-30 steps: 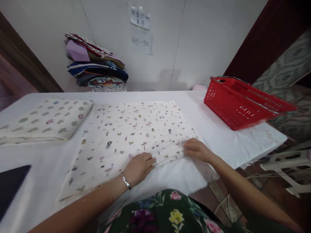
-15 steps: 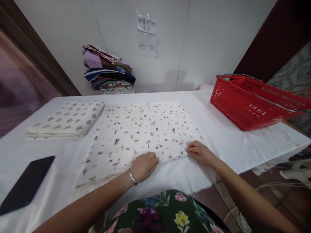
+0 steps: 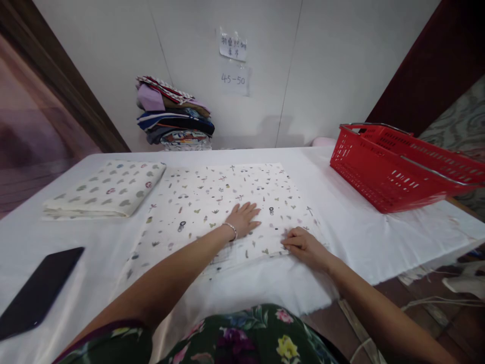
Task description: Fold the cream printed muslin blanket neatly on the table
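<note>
A cream cloth point(image 3: 204, 197) printed with small palms, flamingos and cacti lies flat in front of me. My left hand point(image 3: 244, 220) rests on its middle, palm down with fingers spread. At the cloth's near edge, toward the right corner, my right hand point(image 3: 305, 245) has its thumb and fingers pinched together on the fabric. The left forearm covers part of the near left edge of the cloth.
To the left lies a folded cream cloth point(image 3: 106, 189) with grey spots, and nearer a black phone point(image 3: 40, 290). A stack of folded fabrics point(image 3: 174, 114) stands by the wall. A red basket point(image 3: 390, 172) sits on the white-covered table point(image 3: 352, 237) at right.
My left hand has let go of the near edge and moved forward onto the middle of the cloth, its fingers spreading. The right hand stays at the near edge, shifted slightly left.
</note>
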The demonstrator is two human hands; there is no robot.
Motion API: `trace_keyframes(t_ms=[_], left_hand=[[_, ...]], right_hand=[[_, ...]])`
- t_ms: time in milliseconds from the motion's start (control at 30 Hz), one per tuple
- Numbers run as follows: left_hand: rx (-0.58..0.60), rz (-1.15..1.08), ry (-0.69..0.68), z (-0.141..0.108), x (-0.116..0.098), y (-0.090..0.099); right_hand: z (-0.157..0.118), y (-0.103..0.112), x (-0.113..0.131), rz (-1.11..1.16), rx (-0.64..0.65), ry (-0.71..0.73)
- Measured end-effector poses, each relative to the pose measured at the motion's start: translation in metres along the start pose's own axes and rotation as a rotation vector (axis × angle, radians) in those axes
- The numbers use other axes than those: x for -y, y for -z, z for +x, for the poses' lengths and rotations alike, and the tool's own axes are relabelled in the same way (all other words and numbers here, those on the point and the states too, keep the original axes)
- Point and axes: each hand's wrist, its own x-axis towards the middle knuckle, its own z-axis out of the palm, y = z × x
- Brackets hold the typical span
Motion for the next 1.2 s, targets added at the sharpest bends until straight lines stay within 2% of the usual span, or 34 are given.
trace_keyframes(t_ms=[133, 233, 333, 400, 500, 600, 700, 733, 867, 933, 1033, 1200], left_hand=[[0.044, 0.010, 0.053, 0.005, 0.011, -0.003], [0.030, 0.022, 0.063, 0.000, 0.002, -0.003], [-0.003, 0.044, -0.011, -0.003, -0.011, -0.006], [0.022, 0.048, -0.052, -0.003, -0.015, -0.010], [0.074, 0.028, -0.033, -0.003, -0.014, -0.012], [0.031, 0.003, -0.037, -0.009, -0.014, -0.010], [-0.021, 0.022, -0.077, -0.018, -0.016, -0.009], [-0.009, 0.029, -0.081, -0.020, -0.017, -0.010], [0.072, -0.008, -0.034, -0.026, -0.020, -0.007], [0.018, -0.032, -0.035, -0.030, -0.014, -0.002], [-0.089, 0.001, -0.022, -0.043, 0.008, 0.005], [-0.017, 0.033, 0.237, -0.080, 0.059, 0.016]], right_hand=[[-0.007, -0.002, -0.001, 0.032, -0.014, -0.036], [-0.004, 0.001, 0.001, 0.024, -0.010, -0.038], [0.002, 0.004, 0.005, 0.016, 0.026, -0.033], [0.006, 0.005, 0.008, 0.017, 0.047, -0.042], [0.009, 0.005, 0.007, 0.049, 0.064, -0.070], [0.011, 0.006, -0.005, 0.117, -0.033, -0.115], [0.013, 0.007, -0.027, 0.005, -0.163, -0.170], [0.014, 0.006, -0.034, -0.075, -0.153, -0.198], [0.016, 0.001, -0.052, -0.299, 0.029, -0.335], [0.016, -0.002, -0.055, -0.329, 0.068, -0.356], [0.012, -0.004, -0.060, -0.384, 0.035, -0.375], [0.005, -0.008, -0.083, -0.470, 0.014, -0.445]])
